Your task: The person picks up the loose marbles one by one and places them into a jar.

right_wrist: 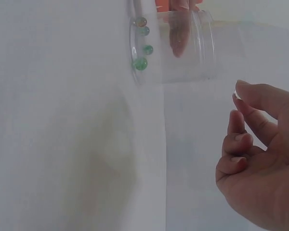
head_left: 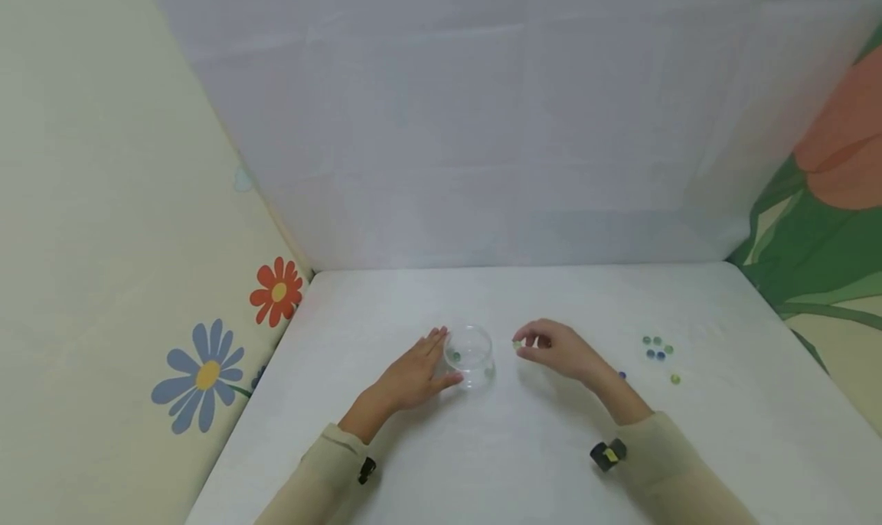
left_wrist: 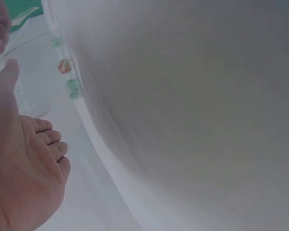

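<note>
A clear jar [head_left: 469,357] stands upright on the white table with several marbles at its bottom, green ones [right_wrist: 140,63] and an orange-streaked one [left_wrist: 65,66]. My left hand [head_left: 411,373] rests against the jar's left side, fingers fairly straight and thumb stretched along its near side. To the right of the jar, apart from it, my right hand [head_left: 560,349] pinches a pale green marble [head_left: 517,344] between thumb and index finger. That marble is mostly hidden by fingertips in the right wrist view.
On the right of the table lies a loose group of green and blue marbles [head_left: 658,341]. A yellow-green marble [head_left: 675,379] sits nearer, and a blue marble [head_left: 622,375] is beside my right forearm. A white sheet [head_left: 482,142] backs the table.
</note>
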Demonstrator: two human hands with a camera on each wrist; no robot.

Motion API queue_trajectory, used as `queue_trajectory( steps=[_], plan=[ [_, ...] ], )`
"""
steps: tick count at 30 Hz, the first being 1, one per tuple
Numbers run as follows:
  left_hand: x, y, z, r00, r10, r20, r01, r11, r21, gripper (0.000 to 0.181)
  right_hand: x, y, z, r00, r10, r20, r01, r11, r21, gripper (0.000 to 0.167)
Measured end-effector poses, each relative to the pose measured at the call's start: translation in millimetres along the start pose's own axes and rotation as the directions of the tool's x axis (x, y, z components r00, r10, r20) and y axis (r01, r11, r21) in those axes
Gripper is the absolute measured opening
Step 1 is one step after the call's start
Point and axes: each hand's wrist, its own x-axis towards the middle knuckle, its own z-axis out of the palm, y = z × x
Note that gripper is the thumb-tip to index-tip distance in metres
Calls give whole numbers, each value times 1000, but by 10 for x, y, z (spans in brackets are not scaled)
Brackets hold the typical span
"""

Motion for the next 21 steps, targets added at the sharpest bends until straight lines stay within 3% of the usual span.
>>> queue_trajectory(
  steps=[6,21],
  plan=[
    [15,-7,20,1000,11,-16,-11,1000,2,92,46,-68,62,1000,29,6,-29,1000,1,18],
    [24,4,-8,1000,4,-2,-4,999,-34,91,178,-221,163,1000,4,31,-5,1000,8,18]
  ],
)
